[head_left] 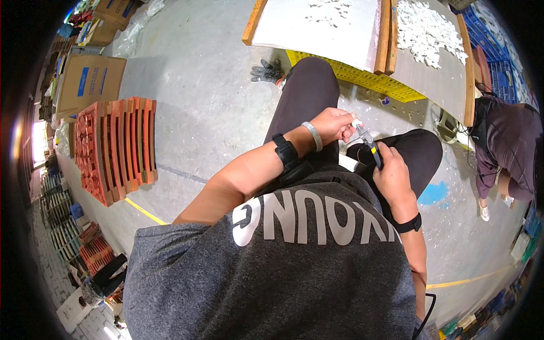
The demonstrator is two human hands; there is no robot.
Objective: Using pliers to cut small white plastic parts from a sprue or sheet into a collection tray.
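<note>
My left hand, with a bracelet at its wrist, is closed in a pinch on a small white piece over my lap. My right hand is wrapped round the dark handles of a pair of pliers with a yellow mark on them. The metal jaws point toward my left fingertips and meet the white piece or lie right beside it. Whether the jaws bite on it cannot be made out. Ahead of my knees stands a wood-edged work surface with scattered small pieces on it.
A heap of white pieces lies on the board at the right, above a yellow crate. A dark glove is on the floor. Stacked red pallets and a carton stand left. Another person is close on the right.
</note>
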